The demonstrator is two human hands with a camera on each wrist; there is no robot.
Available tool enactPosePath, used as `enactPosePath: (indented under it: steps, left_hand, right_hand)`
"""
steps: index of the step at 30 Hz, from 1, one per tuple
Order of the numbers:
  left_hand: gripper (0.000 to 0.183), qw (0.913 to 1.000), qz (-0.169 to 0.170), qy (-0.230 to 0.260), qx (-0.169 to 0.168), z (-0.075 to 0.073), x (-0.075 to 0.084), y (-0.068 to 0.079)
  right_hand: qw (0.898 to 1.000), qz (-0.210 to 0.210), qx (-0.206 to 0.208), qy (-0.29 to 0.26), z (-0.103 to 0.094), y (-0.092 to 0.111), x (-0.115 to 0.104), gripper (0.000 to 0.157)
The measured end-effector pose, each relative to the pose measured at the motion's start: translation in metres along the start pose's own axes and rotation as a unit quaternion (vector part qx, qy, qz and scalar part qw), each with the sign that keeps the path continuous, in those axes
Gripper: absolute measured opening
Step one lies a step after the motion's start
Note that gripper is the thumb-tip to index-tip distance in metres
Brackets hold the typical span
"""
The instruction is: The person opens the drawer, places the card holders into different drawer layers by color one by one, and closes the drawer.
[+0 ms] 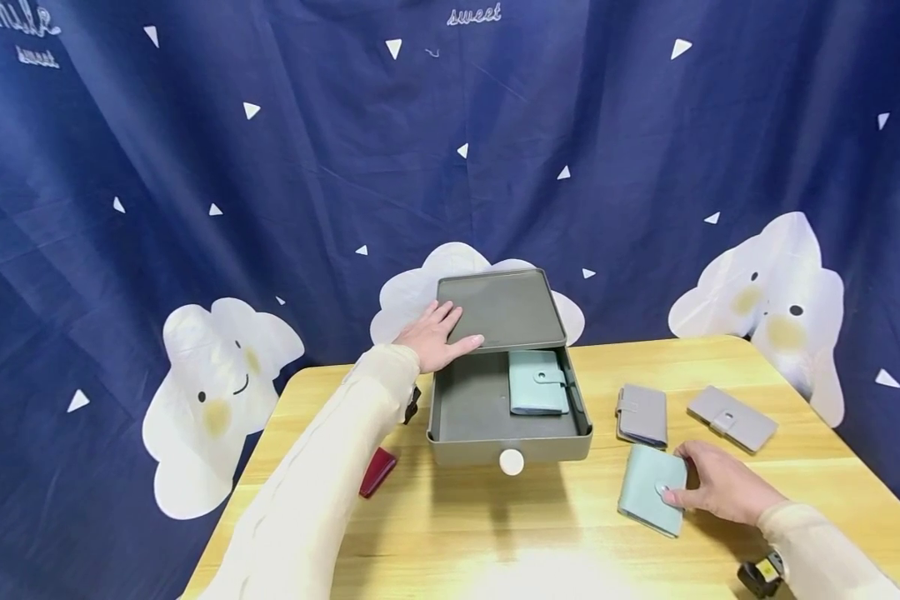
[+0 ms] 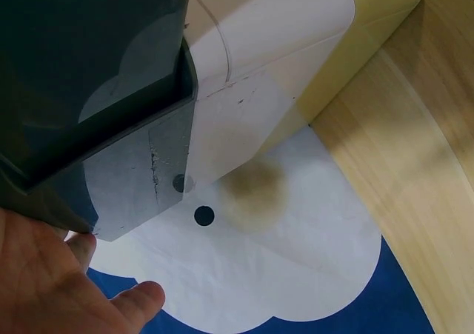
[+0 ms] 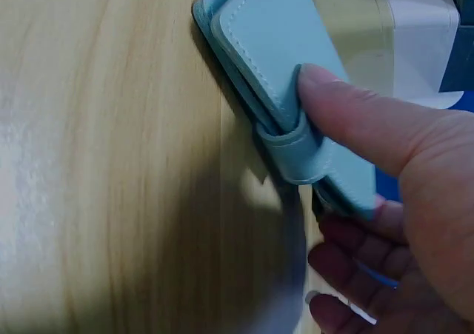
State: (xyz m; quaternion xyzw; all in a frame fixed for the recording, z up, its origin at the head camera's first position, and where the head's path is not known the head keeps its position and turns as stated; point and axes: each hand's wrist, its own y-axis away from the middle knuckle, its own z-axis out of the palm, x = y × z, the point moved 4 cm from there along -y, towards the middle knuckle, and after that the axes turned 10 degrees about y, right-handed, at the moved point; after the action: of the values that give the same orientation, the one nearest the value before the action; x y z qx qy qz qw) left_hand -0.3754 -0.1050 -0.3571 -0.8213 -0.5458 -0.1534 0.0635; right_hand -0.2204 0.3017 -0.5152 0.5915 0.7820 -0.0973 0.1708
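Note:
My right hand (image 1: 720, 483) pinches a light blue snap-strap wallet (image 1: 648, 487) at its right side, thumb on the cover near the snap. In the right wrist view the thumb presses the wallet's (image 3: 278, 52) face beside the strap, and the other fingers curl beneath its edge. My left hand (image 1: 435, 336), fingers spread, rests on the left edge of a grey box top (image 1: 506, 308). Below that top, a grey drawer (image 1: 465, 404) with a round white knob (image 1: 512, 462) is pulled out. Another light blue wallet (image 1: 537, 383) lies in the drawer's right half.
Two grey strap wallets (image 1: 642, 414) (image 1: 732, 418) lie on the wooden table (image 1: 495, 533) right of the drawer. A dark red wallet-like item (image 1: 378, 472) lies to the left, partly behind my left sleeve. A blue curtain (image 1: 330, 167) with white clouds hangs behind the table.

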Motion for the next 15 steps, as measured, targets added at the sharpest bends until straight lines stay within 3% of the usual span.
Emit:
enactPosePath:
  steps: [5,11,15]
  left_hand:
    - [0.088,1.0,0.001,-0.003,0.003,0.0,0.001,0.0]
    - [0.087,1.0,0.004,0.002,0.003,0.001,0.002,0.002]
    - [0.087,0.9999,0.006,0.004,0.009,0.001,0.0,0.0]
  right_hand:
    - [0.996,-0.036,0.014,-0.08,-0.006,0.002,-0.009,0.056]
    - [0.982,-0.102,0.072,-0.141,-0.014,0.006,-0.019,0.05]
    - [0.975,-0.117,0.071,-0.177,-0.017,0.006,-0.023,0.057]
